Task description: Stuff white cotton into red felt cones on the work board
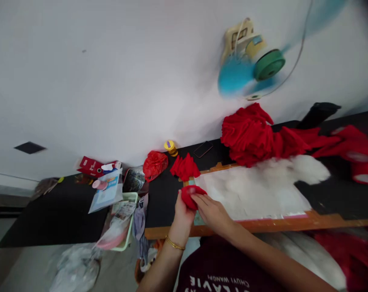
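A small red fabric piece (193, 196) is held between both hands over the table's front edge. My left hand (184, 211) wraps round it from the left and below, with a gold bangle on the wrist. My right hand (208, 209) presses on it from the right, fingers together on its top. Just behind the hands lies a small pile of red fabric (185, 167). White fluffy stuffing (257, 188) spreads over a sheet to the right of the hands. Behind the stuffing is a large red fabric heap (247, 134).
A wall fan (267, 65) hangs above the table. Along the back stand a yellow container (171, 148), a phone (203, 149) and a red plastic bag (155, 165). A green basket (132, 221) holds packages at the left. More red pieces (354, 150) lie far right.
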Demonstrator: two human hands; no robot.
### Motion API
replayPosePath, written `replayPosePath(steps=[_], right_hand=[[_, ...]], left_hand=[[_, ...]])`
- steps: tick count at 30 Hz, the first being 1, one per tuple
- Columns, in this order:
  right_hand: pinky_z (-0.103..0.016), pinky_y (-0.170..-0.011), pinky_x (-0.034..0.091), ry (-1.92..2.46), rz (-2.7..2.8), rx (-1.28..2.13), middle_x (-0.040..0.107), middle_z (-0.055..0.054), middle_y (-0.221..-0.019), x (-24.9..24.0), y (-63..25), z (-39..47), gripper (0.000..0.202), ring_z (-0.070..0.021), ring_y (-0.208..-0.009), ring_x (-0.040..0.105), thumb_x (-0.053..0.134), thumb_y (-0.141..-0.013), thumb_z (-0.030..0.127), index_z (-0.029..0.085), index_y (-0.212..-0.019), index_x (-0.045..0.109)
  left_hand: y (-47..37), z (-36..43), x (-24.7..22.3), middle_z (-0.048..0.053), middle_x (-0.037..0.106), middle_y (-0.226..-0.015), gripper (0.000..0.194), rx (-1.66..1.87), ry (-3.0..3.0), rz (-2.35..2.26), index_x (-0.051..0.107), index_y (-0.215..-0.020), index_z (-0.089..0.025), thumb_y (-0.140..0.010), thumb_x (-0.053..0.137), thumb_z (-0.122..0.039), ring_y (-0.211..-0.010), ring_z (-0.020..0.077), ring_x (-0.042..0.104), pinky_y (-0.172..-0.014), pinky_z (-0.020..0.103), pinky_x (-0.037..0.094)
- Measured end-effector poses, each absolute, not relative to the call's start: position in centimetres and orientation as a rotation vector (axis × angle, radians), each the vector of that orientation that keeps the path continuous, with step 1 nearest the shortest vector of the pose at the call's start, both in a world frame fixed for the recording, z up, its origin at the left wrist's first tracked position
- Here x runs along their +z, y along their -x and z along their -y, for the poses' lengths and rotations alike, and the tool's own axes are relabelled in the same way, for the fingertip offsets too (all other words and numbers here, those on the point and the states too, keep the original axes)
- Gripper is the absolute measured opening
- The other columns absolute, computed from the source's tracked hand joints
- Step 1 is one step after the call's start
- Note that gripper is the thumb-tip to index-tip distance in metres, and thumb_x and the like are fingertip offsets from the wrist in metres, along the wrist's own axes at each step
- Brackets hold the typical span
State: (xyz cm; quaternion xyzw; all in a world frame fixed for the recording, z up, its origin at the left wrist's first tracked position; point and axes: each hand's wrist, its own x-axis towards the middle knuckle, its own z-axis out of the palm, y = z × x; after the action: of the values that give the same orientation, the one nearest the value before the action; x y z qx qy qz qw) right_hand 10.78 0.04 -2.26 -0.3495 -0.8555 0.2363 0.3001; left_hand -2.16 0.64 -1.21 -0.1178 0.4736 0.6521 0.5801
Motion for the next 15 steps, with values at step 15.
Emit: replayPosePath(steps=[15], right_hand=[[-0.043,-0.099,0.048,0.842,2.327,0.977,0.068,-0.013,-0.104,-2.3,-12.2,-0.2,0.017,-0.0253,-0.104,0.061,0.053,-0.084,0.011,0.015,-0.096,0.064]], left_hand=[[0.7,0.1,-1.3,0.009,0.075,-0.080,0.027,1.426,0.140,-1.134,0.071,-0.086,-0.010,-0.092,0.058,-0.033,-0.070,0.0166,0.069,-0.080,0.028,0.055]])
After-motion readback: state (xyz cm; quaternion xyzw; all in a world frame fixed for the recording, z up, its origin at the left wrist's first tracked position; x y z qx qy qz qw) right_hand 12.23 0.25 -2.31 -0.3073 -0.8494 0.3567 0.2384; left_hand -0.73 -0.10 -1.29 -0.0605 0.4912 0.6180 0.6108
